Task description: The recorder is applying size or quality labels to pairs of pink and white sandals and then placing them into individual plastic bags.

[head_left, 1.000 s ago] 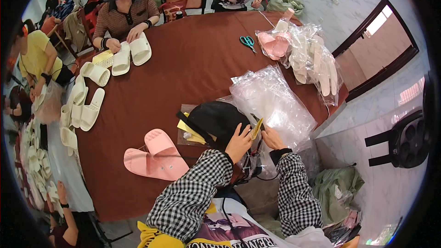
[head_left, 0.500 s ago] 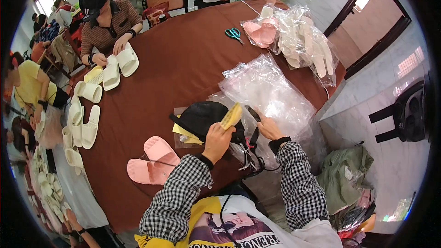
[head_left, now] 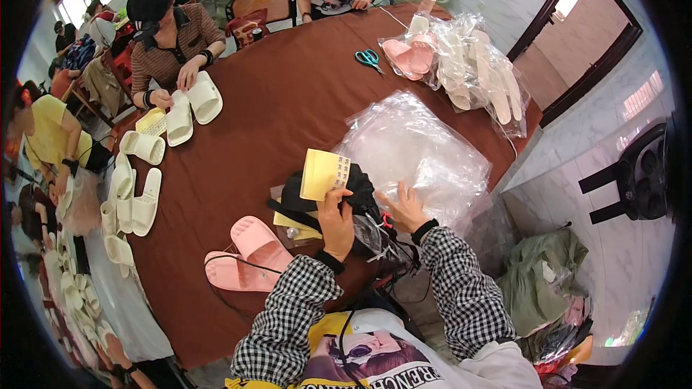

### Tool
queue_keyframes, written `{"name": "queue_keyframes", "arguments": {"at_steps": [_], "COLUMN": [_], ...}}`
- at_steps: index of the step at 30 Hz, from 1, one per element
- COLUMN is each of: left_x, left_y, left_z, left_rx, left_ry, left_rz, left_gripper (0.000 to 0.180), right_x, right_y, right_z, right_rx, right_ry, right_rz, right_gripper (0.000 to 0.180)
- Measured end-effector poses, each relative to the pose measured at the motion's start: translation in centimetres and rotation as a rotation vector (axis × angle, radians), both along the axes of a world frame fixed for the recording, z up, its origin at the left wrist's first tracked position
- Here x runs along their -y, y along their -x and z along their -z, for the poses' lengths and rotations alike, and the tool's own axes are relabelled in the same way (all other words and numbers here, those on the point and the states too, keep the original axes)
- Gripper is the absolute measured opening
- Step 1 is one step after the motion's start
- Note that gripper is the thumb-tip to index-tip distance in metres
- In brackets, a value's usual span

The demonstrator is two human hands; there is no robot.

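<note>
1. Your left grip (head_left: 336, 227) is pinched on the lower edge of a yellow paper (head_left: 318, 175), which stands up over the black fabric bundle (head_left: 362, 186) on the brown-covered bench (head_left: 238, 144).
2. Expect that paper to weigh next to nothing. It should bend and crease easily, and its dry face looks less slippery than plastic. Thumb against fingertips near an edge should be enough; squeezing harder would likely only wrinkle it.
3. Your right grip (head_left: 409, 210) has its fingers spread apart, just right of the bundle, and shows nothing clamped. Whether the fingertips touch the clear plastic bags (head_left: 422, 140) is hard to tell.
4. Those bags lie beyond the bundle and to its right. They look thin, limp and slick, so layers may slide or cling together; a single corner or edge is the better place to take hold.
5. The pink slippers (head_left: 261, 251) lie left of the bundle and nearer you. They look light and springy; the strap or the sole's rim should suit a firm hold.
</note>
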State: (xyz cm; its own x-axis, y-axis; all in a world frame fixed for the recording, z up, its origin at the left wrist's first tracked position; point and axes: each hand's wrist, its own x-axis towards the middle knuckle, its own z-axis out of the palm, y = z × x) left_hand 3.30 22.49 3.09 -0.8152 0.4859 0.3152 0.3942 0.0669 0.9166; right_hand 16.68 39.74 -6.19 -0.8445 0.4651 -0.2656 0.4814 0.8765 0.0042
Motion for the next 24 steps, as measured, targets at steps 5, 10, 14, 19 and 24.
{"name": "queue_keyframes", "arguments": {"at_steps": [5,10,14,19,24], "left_x": [-3.6,-6.2,-5.2,-4.5,-0.8], "left_y": [-0.9,-1.4,-1.5,-0.4,0.1], "left_z": [0.5,6.4,7.2,6.7,4.9], "left_rx": [-0.097,-0.234,-0.263,-0.329,-0.269], "left_ry": [-0.013,0.138,0.238,0.235,0.19], "left_rz": [0.016,0.207,0.435,0.562,0.564], "left_gripper": [0.031,0.032,0.035,0.039,0.043], "right_x": [-1.5,-2.4,-3.6,-2.8,-3.8], "right_y": [-0.8,-2.1,-4.1,-4.9,-4.2], "right_z": [5.6,6.2,-0.2,-2.1,-4.3], "right_rx": [-0.09,-0.088,-0.24,-0.501,-0.23], "right_ry": [-0.122,0.335,0.555,1.188,0.81], "right_rz": [-0.18,-0.103,-0.142,0.14,0.022], "right_gripper": [0.077,0.072,0.077,0.059,0.08]}}
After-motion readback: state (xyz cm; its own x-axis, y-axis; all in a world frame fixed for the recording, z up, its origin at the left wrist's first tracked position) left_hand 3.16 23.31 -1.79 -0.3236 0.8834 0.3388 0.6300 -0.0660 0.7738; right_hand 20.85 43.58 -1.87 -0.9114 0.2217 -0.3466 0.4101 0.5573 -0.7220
